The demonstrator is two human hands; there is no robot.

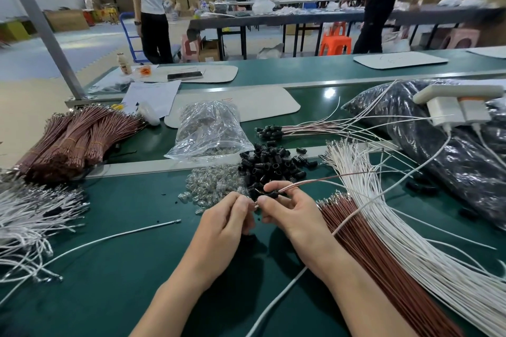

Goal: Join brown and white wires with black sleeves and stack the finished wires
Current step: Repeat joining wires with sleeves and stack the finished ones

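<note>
Left of frame, mid-height: we see tied brown bundles (pixel 74 142) on green bench (pixel 137 268). Lower centre: left hand (pixel 227 219), fingers curled, tips pressed together – what they pinch, we cannot tell. Right hand (pixel 290 213) just beside it, thumb and forefinger pinching black sleeve (pixel 275 194); brown-and-white wire pair (pixel 309 183) trails from it toward right. Above hands, loose sleeve pile (pixel 273 164). Centre right – finished wires (pixel 269 133) stacked, sleeved ends left. Lower right, loose brown wires (pixel 377 262) and white wires (pixel 427 254) fanned out.
</note>
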